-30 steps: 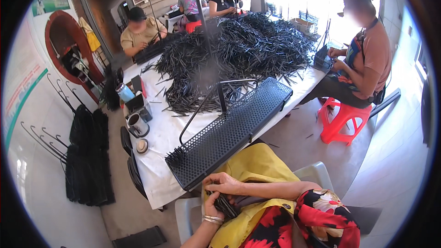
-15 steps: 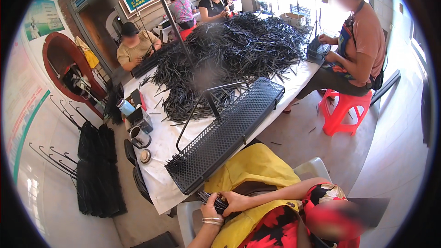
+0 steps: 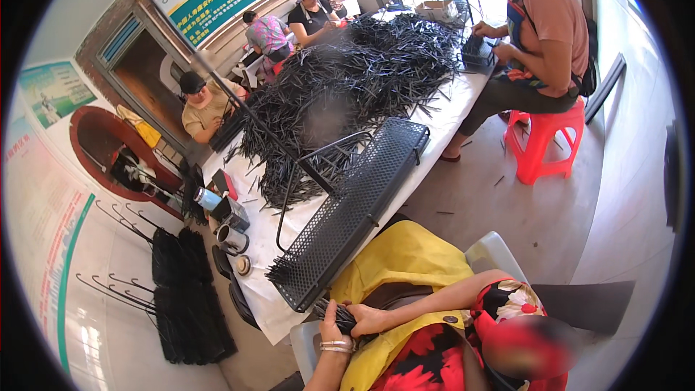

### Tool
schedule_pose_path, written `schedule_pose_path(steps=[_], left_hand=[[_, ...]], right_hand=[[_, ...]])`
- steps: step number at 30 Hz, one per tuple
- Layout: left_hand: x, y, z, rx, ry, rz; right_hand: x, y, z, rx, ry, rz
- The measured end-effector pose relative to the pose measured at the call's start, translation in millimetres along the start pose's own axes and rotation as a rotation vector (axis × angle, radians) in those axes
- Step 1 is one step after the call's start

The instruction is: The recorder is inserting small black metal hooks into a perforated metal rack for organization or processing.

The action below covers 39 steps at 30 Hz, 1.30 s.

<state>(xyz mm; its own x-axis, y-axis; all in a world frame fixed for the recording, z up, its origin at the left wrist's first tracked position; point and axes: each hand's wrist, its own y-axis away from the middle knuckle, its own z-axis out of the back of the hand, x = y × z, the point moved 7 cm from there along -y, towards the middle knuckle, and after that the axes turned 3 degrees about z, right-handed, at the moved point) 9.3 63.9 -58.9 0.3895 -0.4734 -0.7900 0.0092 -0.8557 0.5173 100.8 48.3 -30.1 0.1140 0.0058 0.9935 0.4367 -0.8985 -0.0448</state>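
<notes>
**Two-Hand Hold Below the Tray Corner: Edges and Clearances**

I read the left hand (image 3: 334,326) as curled round a bundle of thin black strips (image 3: 346,321), its thumb laid along them. The right hand (image 3: 367,318) closes on the same bundle from the right, fingers bent inward. Finger spacing beneath the bundle is hidden; I cannot tell it.

Bundle position: above the lap, over the yellow apron (image 3: 405,250), just below the lower end of the perforated black tray (image 3: 355,206). I see little separation between the left thumb and that tray end, so upward travel is tight. Strips stand at the tray's lower left corner (image 3: 282,270).

The tray's long right side runs near the right edge of the white-covered table (image 3: 457,107); whether it overhangs, I cannot tell. A wire handle (image 3: 279,223) rises on its left side. Beyond lies the large pile of black strips (image 3: 369,58), close to the handle.

The pale chair (image 3: 498,253) has arms that bound my lateral room on both sides. Floor shows between the chair and the red stool (image 3: 541,148), giving the wider gap rightward.
</notes>
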Motion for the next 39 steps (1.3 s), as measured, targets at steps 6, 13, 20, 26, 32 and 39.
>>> schedule_pose_path(steps=[6, 13, 20, 26, 32, 39], left_hand=[[-12.6, 17.8, -15.1, 0.462, -0.065, -0.143], [4.2, 9.7, 1.0, 0.334, 0.0, -0.044], [22.7, -3.7, 4.6, 0.417, 0.065, 0.182], [27.4, -6.9, 13.9, 0.272, 0.057, 0.161], [27.4, 1.6, 4.0, 0.281, 0.022, 0.101], [32.3, 2.0, -5.9, 0.448, 0.09, 0.165]], right_hand=[[-5.4, -4.3, 0.0, 0.065, -0.111, 0.084], [-10.1, -7.7, -5.0, 0.056, -0.033, 0.159], [-15.5, -12.1, -4.4, 0.037, 0.175, 0.087], [-18.0, -10.7, 0.4, 0.009, 0.138, 0.087], [-23.5, -9.3, 0.4, 0.07, 0.118, 0.032], [-16.9, -6.7, 3.1, -0.031, 0.232, 0.162]])
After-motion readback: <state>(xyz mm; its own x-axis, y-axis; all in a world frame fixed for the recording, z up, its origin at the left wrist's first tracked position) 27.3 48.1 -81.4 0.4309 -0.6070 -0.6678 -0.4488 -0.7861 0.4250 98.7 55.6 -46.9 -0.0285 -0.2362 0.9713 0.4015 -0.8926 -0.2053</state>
